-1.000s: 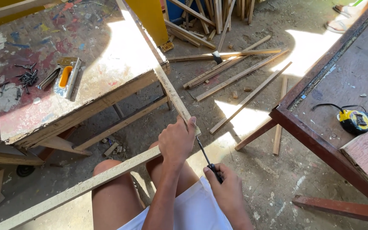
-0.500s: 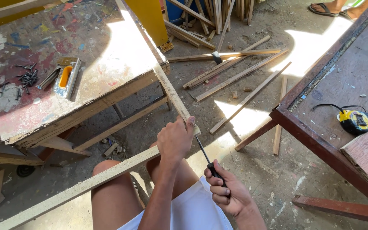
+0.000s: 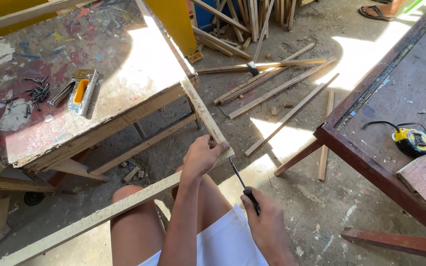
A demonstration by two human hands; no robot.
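On a dusty workshop floor (image 3: 292, 197) strewn with wooden slats (image 3: 272, 83), the left hand (image 3: 200, 157) grips the corner of a wooden frame (image 3: 205, 116) over the knees, while the right hand (image 3: 267, 224) closes around a screwdriver (image 3: 242, 184) whose tip meets that corner.

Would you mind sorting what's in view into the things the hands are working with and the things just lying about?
In hand:
- left hand gripping the corner of the wooden frame
- right hand holding the screwdriver, tip at that corner

Lying about:
- staple gun and loose nails on the painted table
- yellow tape measure
- hammer among wood strips on the floor
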